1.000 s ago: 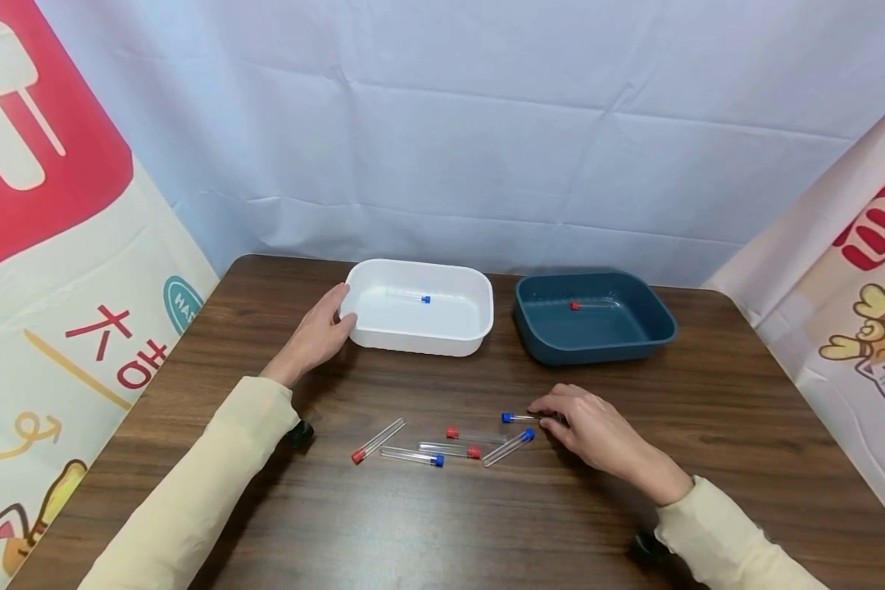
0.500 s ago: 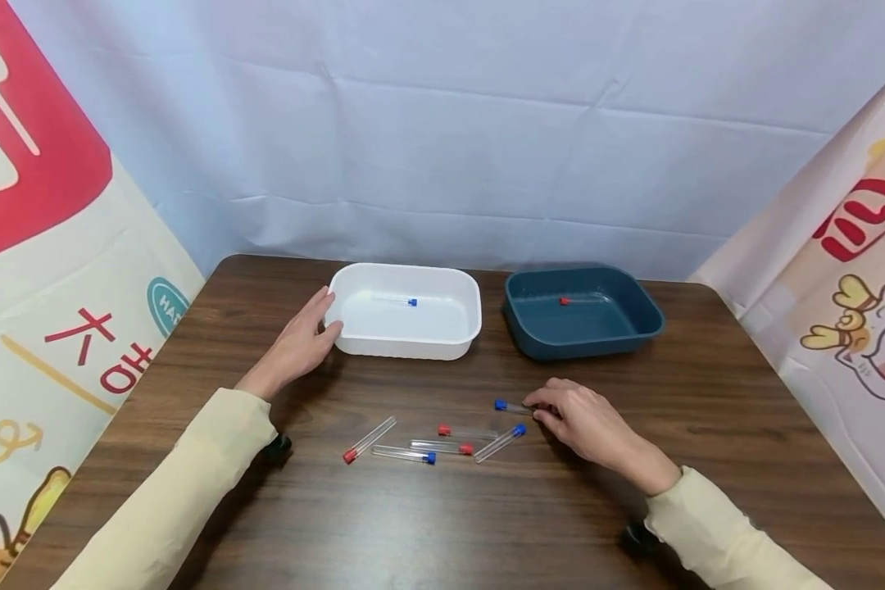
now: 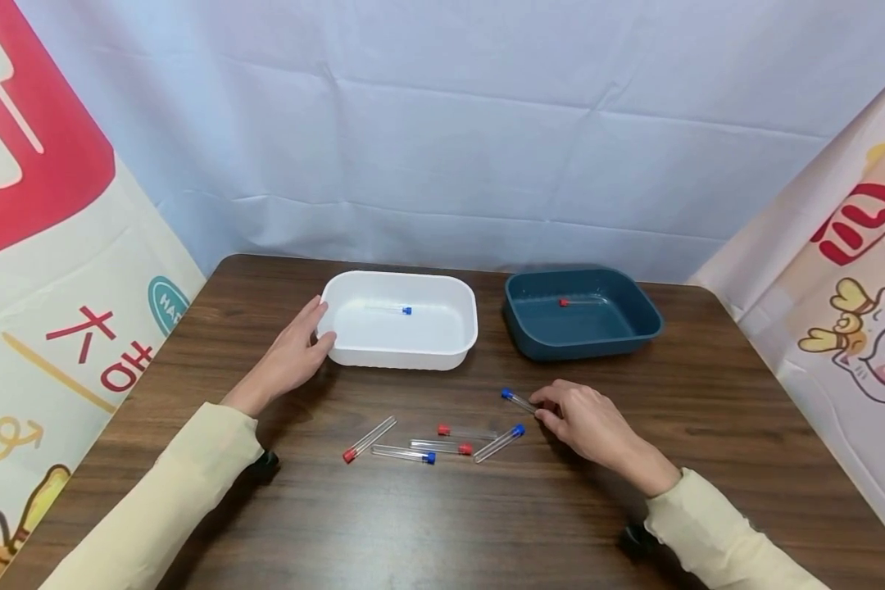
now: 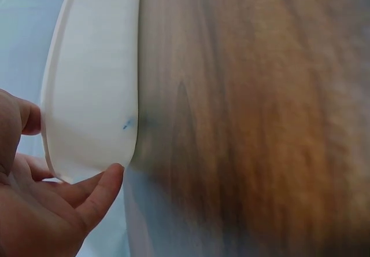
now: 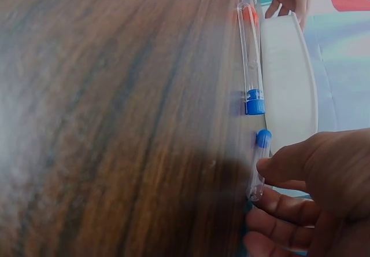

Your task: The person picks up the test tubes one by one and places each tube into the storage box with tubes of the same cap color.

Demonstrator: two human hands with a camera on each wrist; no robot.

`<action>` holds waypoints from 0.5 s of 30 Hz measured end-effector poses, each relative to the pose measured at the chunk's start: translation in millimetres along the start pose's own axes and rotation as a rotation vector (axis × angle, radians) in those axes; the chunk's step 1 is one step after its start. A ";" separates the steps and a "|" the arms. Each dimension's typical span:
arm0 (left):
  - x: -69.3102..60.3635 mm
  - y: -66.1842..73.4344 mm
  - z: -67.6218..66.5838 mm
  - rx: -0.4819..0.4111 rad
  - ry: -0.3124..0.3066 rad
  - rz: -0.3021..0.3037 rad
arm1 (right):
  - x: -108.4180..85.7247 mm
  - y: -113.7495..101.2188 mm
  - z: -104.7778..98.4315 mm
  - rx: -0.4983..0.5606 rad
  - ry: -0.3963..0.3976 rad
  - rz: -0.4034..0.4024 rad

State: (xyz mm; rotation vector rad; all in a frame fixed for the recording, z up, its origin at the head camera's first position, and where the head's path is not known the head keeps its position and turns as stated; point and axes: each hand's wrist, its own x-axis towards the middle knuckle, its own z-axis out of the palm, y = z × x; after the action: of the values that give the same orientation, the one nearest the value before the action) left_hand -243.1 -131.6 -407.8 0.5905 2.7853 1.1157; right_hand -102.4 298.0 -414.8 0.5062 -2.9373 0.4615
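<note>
My right hand (image 3: 586, 418) pinches a clear blue-capped test tube (image 5: 261, 153) between thumb and fingers, its cap pointing away from the hand. Its lower end is partly hidden by the fingers in the head view. At the left end of a white plastic bin (image 3: 401, 359), my left hand (image 3: 288, 356) grips the corner, thumb on the front wall and fingers on the end. One blue-capped tube (image 3: 406, 310) lies inside that bin. A red-capped tube (image 3: 564, 303) lies in the dark teal bin (image 3: 586, 351) to the right.
Several loose test tubes lie mid-table: a red-capped one (image 3: 369, 440) at left, a blue-capped one (image 3: 404, 454), two more red-capped, and a blue-capped one (image 3: 499, 443) at right. A white curtain (image 3: 442, 164) hangs behind the brown wooden table (image 3: 413, 524).
My left hand has drawn the white bin a little nearer and leftward. The tube in my right hand has turned, its cap now pointing farther up and away. The loose tubes stay put.
</note>
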 end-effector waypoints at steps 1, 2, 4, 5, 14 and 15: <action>-1.6 -0.1 -0.2 0.002 0.000 0.000 | 0.0 0.2 0.1 0.000 -0.001 0.006; -3.1 -0.2 -0.5 0.004 0.000 0.000 | 0.1 0.2 0.1 0.002 -0.001 0.015; -6.2 -0.3 -0.9 0.008 0.002 -0.002 | -0.2 0.0 -0.3 0.003 -0.001 0.038; -7.6 -0.3 -1.0 0.008 0.003 -0.001 | -0.4 -0.1 -0.7 0.006 -0.003 0.052; -17.7 -4.4 -4.9 0.015 -0.002 -0.007 | -0.5 -0.9 -3.9 0.018 -0.029 0.142; -18.7 -4.9 -5.6 0.016 -0.004 -0.011 | -0.5 -1.4 -4.2 0.021 -0.031 0.149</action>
State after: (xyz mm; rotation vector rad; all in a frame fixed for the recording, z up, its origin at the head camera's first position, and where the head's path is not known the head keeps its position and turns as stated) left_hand -228.6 -145.5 -408.2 0.5781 2.7935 1.0894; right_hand -101.2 298.2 -410.6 0.3007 -3.0164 0.5056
